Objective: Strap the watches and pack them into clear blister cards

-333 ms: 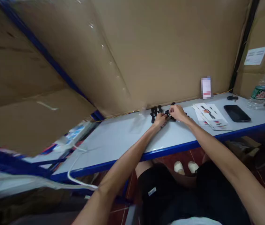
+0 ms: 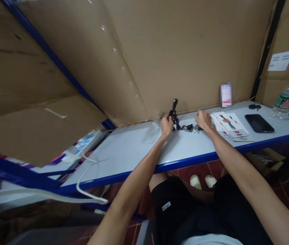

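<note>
My left hand [image 2: 167,126] is closed round a black two-handled tool [image 2: 175,104] that looks like a spokeshave, one handle pointing up. More black handles [image 2: 177,125] lie beside and beneath it, partly hidden. To their right are small dark and metal pieces [image 2: 187,127], some flat on the tabletop. My right hand [image 2: 203,119] is curled down over a cluster of small shiny parts [image 2: 197,128]. Its fingertips are hidden, so what they pinch cannot be seen.
Printed cards [image 2: 231,126] are stacked right of my right hand, then a black phone [image 2: 259,123], keys [image 2: 254,107] and a water bottle [image 2: 286,100]. Clear plastic bags [image 2: 151,133] lie left of my left hand. Cardboard [image 2: 175,51] walls the back; a white cable [image 2: 83,192] hangs left.
My hands were together over the black tools and have moved apart. The left has raised one tool upright; the right has shifted right to the small parts.
</note>
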`<state>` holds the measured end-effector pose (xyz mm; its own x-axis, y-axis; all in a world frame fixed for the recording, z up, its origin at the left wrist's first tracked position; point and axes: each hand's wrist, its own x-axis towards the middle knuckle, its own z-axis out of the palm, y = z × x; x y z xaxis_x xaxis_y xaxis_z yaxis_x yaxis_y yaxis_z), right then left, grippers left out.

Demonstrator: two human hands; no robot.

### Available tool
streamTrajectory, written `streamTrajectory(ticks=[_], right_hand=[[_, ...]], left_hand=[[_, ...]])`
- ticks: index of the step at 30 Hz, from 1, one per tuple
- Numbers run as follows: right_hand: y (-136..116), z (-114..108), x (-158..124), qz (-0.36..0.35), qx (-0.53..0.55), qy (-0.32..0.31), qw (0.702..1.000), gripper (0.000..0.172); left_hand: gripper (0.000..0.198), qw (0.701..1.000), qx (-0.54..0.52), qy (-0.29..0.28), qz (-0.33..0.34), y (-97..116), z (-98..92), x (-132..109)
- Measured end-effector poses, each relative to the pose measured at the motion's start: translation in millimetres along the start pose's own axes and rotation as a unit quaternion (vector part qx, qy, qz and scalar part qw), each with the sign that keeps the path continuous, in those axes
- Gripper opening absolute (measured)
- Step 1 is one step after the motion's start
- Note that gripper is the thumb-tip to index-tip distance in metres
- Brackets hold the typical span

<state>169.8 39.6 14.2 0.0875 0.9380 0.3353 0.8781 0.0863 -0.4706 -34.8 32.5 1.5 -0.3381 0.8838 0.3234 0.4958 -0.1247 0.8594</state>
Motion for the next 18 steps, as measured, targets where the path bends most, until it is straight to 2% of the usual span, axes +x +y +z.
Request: streamTrajectory(ticks=[3, 7, 12, 18], right_hand=[[6.1, 0.4, 0.2, 0.027, -0.04, -0.041, 0.998, 0.029], [11.0, 5.0, 2.6, 0.04, -0.054, -0.048, 0.997, 0.032], [15.8, 5.0, 5.4, 0.057, -0.056, -0.044, 0.996, 0.035], [17.3, 4.5, 4.0, 0.051, -0.051, -0.052, 0.996, 0.033]], left_hand=[[0.02, 0.998, -0.005, 0.048, -0.036, -11.7, -17.0, 16.8], [0.017, 0.994, 0.006, 0.045, -0.101, -25.9, -28.1, 26.6], [0.017, 0.991, 0.056, 0.04, -0.111, -35.7, -28.6, 30.7], [0.015, 0.973, 0.19, 0.069, -0.112, -44.0, -40.1, 36.9]])
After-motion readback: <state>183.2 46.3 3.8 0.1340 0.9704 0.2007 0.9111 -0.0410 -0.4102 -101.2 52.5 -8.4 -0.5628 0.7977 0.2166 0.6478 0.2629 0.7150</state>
